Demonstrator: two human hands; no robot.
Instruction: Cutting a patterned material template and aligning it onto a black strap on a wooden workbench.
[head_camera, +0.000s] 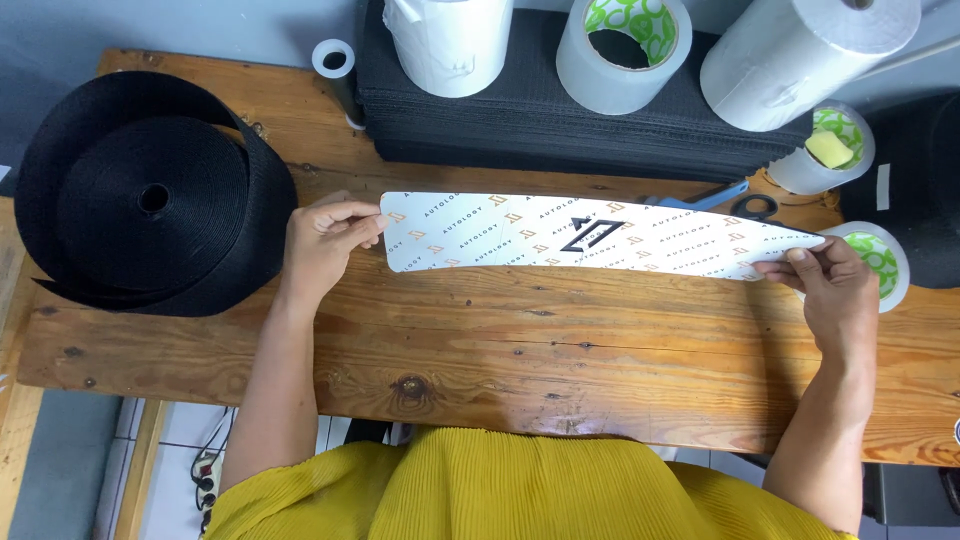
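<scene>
The left hand pinches, fingers curled together, the rounded end of a long white curved card strip with a printed pattern; the right hand grips its pointed end between thumb and fingers; both forearms reach forward, holding the strip stretched just above the wooden plank counter, near a big black webbing roll.
</scene>
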